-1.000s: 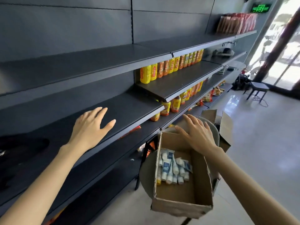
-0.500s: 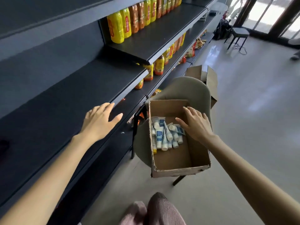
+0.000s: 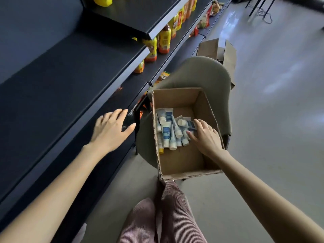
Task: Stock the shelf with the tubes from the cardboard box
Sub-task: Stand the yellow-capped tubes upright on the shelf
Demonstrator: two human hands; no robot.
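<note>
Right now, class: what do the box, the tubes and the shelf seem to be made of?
Box: brown corrugated cardboard, matt, ragged edges.
Tubes: probably plastic, smooth white with blue labels.
Shelf: likely painted metal, dark matt, thin pale front edge.

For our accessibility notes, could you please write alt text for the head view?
A person's right hand reaches into an open cardboard box, touching a pile of white and blue tubes. The box sits on a grey-green chair beside dark shelves, and the left hand is spread open near a shelf edge.
</note>
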